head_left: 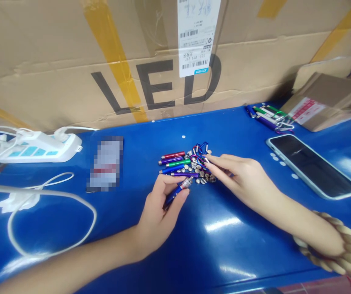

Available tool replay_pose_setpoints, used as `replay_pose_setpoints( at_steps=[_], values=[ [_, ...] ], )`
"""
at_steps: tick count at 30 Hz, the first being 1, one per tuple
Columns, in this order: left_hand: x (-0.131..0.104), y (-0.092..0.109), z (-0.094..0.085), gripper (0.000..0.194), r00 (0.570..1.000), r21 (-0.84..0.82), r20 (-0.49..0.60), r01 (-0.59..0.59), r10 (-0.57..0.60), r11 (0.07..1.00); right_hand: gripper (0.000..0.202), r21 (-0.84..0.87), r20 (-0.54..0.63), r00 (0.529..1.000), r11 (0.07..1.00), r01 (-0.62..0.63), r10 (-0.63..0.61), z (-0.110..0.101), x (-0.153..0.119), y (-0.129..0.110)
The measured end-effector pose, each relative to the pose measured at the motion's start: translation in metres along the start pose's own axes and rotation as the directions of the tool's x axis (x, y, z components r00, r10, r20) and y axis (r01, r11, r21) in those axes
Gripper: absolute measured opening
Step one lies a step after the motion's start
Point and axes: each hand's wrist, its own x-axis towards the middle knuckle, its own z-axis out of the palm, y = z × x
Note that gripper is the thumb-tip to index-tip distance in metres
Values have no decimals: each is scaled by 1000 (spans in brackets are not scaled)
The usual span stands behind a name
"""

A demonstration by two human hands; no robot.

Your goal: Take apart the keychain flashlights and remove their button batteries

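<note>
My left hand is closed around a small blue keychain flashlight, its silvery end pointing up and to the right. Beyond it lies a row of similar metal tubes in red, purple, green and blue. My right hand reaches in from the right, thumb and forefinger pinched on what looks like a carabiner in the blue and red heap; the fingertips partly hide it. Several small silver round pieces, like button cells or end caps, lie loosely between the tubes and my right fingertips.
Finished-looking tubes with carabiners lie at the back right beside a small carton. A phone rests at right, a blurred flat object at left. A power strip and white cable occupy the left. A large LED box stands behind.
</note>
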Motion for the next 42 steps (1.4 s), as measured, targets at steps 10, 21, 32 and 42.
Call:
replay_pose_setpoints(
  at_steps=[10,21,32,42],
  values=[
    [3,-4,-3,6,996,151,91,-24,11,988,10,544,-23,999,839,-19,38,1,-1,-26],
    [0,-3,-6,4,977,72,210,-53,37,996,12,579,-87,996,815,33,21,3,-1,-27],
    [6,1,-5,14,967,-112,252,52,-22,992,19,477,-172,985,873,105,-25,3,-4,-28],
    [9,-1,-7,34,969,-216,196,190,-148,958,18,375,-295,954,925,69,49,-5,-2,-19]
  ],
)
